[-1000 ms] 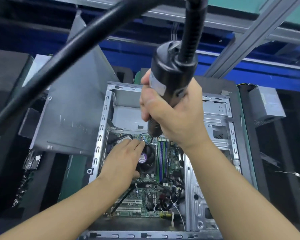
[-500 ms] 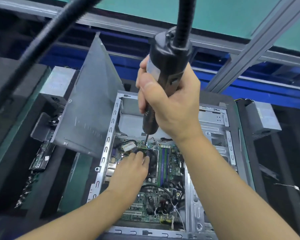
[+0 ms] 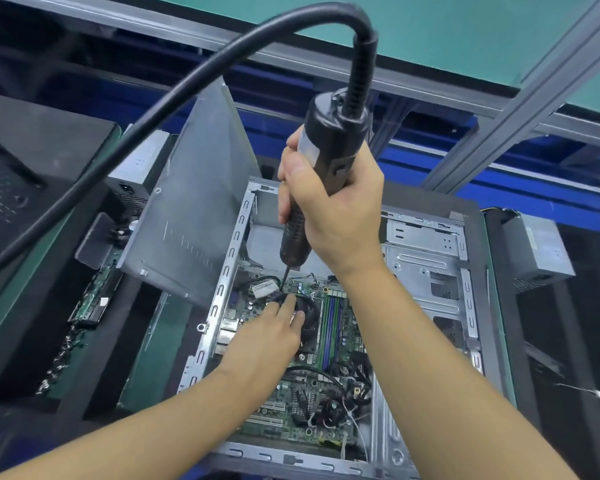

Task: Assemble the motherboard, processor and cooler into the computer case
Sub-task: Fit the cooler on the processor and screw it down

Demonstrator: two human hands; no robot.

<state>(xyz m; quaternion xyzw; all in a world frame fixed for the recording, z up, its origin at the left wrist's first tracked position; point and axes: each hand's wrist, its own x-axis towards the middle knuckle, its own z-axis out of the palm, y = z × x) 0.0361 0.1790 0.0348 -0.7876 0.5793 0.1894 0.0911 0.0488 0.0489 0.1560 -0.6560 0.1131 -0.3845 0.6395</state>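
Note:
The open metal computer case (image 3: 426, 258) lies on its side with the green motherboard (image 3: 312, 386) inside. A black cooler (image 3: 310, 320) sits on the board beside the green and blue memory slots (image 3: 329, 327). My left hand (image 3: 271, 334) rests on the cooler's left side with fingers stretched toward its far corner. My right hand (image 3: 336, 209) grips a black electric screwdriver (image 3: 323, 157) held upright. Its bit (image 3: 284, 280) points down at the cooler's far left corner, just past my left fingertips. The processor is hidden.
A thick black cable (image 3: 146, 123) arcs from the screwdriver's top to the left. A grey side panel (image 3: 194, 202) leans against the case's left edge. Grey power supply boxes stand at the left (image 3: 139, 168) and the right (image 3: 544, 251). Loose wires (image 3: 343, 386) lie over the board's near half.
The screwdriver has shifted left and its bit has come down to the cooler's far left corner. My left hand has slid off the cooler's top to its left side.

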